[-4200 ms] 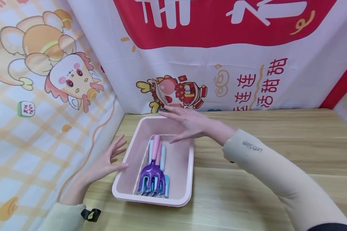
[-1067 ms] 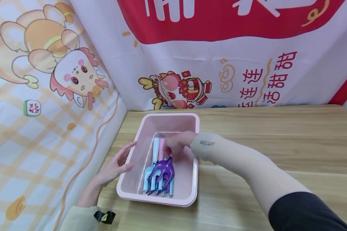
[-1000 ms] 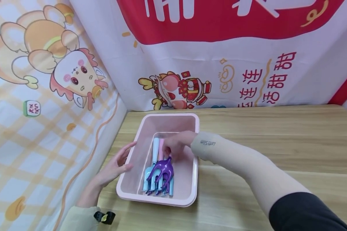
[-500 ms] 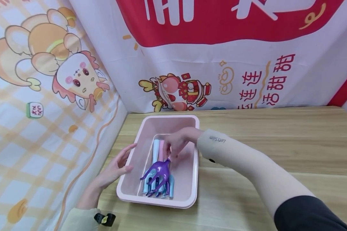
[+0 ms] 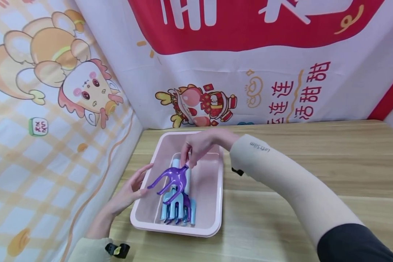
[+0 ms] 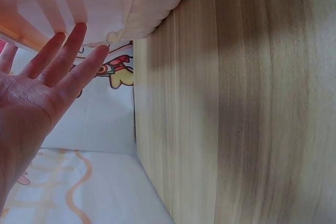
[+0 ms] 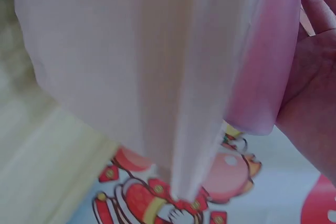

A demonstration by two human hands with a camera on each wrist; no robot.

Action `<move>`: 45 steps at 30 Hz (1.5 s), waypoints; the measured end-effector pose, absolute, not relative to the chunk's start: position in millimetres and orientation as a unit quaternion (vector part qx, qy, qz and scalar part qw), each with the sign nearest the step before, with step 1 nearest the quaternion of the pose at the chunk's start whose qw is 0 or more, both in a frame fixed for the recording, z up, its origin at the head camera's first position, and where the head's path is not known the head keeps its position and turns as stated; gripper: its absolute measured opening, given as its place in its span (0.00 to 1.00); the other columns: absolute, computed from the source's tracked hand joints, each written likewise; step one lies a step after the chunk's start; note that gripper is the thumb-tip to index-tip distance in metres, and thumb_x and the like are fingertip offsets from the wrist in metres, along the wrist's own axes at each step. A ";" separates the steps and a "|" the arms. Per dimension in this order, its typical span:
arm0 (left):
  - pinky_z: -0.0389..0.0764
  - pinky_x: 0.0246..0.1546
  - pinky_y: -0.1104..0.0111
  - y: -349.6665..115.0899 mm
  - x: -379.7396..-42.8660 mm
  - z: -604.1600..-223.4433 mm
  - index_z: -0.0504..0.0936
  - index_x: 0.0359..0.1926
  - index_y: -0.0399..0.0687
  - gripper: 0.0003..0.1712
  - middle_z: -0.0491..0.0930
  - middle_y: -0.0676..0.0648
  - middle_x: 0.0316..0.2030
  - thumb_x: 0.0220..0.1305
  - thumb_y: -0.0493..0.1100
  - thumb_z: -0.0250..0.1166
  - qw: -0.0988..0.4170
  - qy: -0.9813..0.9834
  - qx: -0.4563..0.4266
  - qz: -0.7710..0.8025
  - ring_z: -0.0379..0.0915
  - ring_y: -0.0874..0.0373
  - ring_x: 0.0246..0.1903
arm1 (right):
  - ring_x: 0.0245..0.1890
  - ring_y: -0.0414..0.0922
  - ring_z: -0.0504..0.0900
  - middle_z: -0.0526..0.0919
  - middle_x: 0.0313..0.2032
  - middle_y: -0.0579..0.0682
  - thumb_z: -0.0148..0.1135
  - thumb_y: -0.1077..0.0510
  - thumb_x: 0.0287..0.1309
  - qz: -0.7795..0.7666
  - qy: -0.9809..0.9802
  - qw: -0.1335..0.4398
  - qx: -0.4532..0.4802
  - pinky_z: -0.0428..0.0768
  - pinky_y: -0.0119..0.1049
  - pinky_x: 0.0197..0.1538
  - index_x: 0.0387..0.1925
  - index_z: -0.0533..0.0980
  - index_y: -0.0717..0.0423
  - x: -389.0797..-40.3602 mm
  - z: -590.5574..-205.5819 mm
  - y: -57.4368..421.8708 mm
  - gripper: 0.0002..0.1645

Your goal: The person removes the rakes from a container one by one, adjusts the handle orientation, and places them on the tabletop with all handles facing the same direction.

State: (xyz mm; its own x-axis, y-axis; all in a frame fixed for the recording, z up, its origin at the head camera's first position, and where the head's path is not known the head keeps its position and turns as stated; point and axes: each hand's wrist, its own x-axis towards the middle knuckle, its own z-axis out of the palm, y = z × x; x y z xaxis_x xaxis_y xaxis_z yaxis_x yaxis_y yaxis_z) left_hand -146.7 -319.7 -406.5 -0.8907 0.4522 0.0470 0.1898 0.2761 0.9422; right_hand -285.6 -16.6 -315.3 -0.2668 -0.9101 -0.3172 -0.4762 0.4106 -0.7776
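My right hand (image 5: pixel 198 145) grips a small garden fork (image 5: pixel 177 178) by its handle, lifted above a pale pink plastic bin (image 5: pixel 218 203). The fork's purple prongs point down and left; its pink handle (image 7: pixel 270 66) shows against the palm in the right wrist view. My left hand (image 5: pixel 129 190) rests at the bin's left rim with thumb and fingers spread. In the left wrist view its fairly straight fingers (image 6: pixel 65 59) lie against the outer wall. Inside the bin, light-blue garden forks (image 5: pixel 173 199) and another purple tool head (image 5: pixel 186 203) overlap, partly hidden.
The bin stands on a wooden table (image 5: pixel 281 189), near its back left corner. A printed cloth (image 5: pixel 255 62) hangs behind, and a checked cartoon cloth (image 5: pixel 26 153) covers the left side. Bare tabletop extends to the right.
My right hand has reached into the bin, taken hold of the purple fork, and raised it with its prongs swinging left. My left hand has come to the bin's left rim.
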 end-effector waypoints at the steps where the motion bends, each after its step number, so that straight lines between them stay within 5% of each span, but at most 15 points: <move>1: 0.74 0.52 0.66 -320.1 -146.6 -406.1 0.51 0.75 0.45 0.43 0.55 0.29 0.69 0.63 0.29 0.60 0.115 0.792 0.201 0.565 0.67 0.63 0.60 | 0.34 0.42 0.77 0.85 0.35 0.49 0.69 0.64 0.55 -0.279 0.745 0.380 -0.472 0.76 0.33 0.39 0.37 0.87 0.46 -286.5 -310.7 -14.1 0.11; 23: 0.76 0.49 0.66 -321.1 -144.6 -405.7 0.51 0.75 0.46 0.41 0.55 0.25 0.68 0.67 0.30 0.58 0.122 0.791 0.183 0.571 0.69 0.63 0.57 | 0.32 0.46 0.77 0.83 0.32 0.51 0.69 0.60 0.57 -0.321 0.793 0.263 -0.446 0.76 0.36 0.34 0.40 0.84 0.52 -276.2 -274.0 82.6 0.08; 45: 0.76 0.48 0.65 -313.5 -142.0 -400.3 0.51 0.76 0.47 0.40 0.56 0.24 0.67 0.68 0.31 0.57 0.124 0.794 0.182 0.567 0.69 0.61 0.57 | 0.32 0.50 0.78 0.81 0.31 0.54 0.67 0.58 0.59 -0.431 0.836 0.153 -0.304 0.80 0.39 0.32 0.40 0.80 0.59 -244.6 -326.1 177.5 0.10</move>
State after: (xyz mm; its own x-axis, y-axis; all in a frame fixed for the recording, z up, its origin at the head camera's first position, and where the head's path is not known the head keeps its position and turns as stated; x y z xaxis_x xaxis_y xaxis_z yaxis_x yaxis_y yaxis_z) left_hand -142.0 -313.5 -400.3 -0.9029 0.4298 0.0087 0.1476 0.2910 0.9452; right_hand -244.6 177.5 -326.1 -0.7688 -0.6395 0.0059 -0.3753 0.4437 -0.8138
